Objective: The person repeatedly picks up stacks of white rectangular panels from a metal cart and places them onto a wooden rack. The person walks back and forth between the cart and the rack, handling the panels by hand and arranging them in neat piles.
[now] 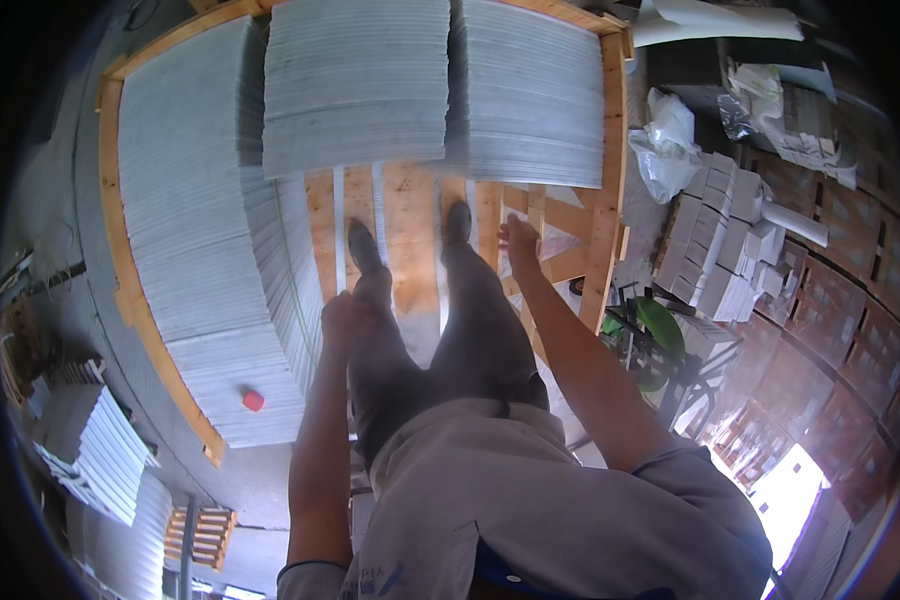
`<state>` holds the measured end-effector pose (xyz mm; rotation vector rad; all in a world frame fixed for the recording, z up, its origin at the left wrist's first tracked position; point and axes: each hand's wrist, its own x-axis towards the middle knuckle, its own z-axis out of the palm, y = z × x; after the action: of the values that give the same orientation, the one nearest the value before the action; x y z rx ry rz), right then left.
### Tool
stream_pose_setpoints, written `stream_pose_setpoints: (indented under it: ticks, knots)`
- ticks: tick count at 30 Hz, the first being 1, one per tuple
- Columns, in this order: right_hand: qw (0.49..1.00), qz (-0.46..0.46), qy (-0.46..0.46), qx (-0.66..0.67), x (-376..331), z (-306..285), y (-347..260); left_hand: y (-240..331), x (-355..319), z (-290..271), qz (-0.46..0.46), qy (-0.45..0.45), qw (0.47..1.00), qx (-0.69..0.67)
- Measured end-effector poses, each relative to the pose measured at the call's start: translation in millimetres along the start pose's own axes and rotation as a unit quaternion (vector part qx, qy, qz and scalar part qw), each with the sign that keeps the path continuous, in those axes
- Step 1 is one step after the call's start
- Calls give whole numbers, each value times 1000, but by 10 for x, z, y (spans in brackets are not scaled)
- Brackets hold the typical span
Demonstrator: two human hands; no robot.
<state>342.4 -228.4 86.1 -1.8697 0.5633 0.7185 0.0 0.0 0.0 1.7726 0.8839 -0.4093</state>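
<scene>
**Standing on the pallet between sheet stacks**

The person stands on a wooden pallet, both feet on its bare planks, looking straight down. Grey sheets are stacked on three sides: a long stack to the left and two taller stacks ahead. The left hand hangs at the thigh, curled loosely and holding nothing, just beside the edge of the left stack. The right hand reaches forward and down over the open frame at the pallet's right side; it looks loosely spread and empty, though its fingers are too blurred to be sure. A small red object lies on the near end of the left stack.

By my judgement, this is a pause between lifts, with no sheet in hand. The next move likely calls for bending down and gripping a sheet edge with both hands, keeping footing on the narrow planks.

Cartons and plastic wrap sit to the right, off the pallet.
</scene>
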Motion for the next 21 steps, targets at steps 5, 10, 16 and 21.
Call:
stream_pose_setpoints:
  ticks: [5,10,16,21]
  knots:
    - [973,-41,70,-214,-276,-194,67,1193,-317,-747,-68,223,967,-106]
    - [872,-262,146,-387,-420,-100,-460,1333,-333,-1498,90,441,880,155]
    - [758,-444,192,-437,274,359,-1137,874,-231,-1712,-9,431,832,349]
    - [695,-469,249,-484,665,656,-1147,680,-88,-1580,17,470,795,384]
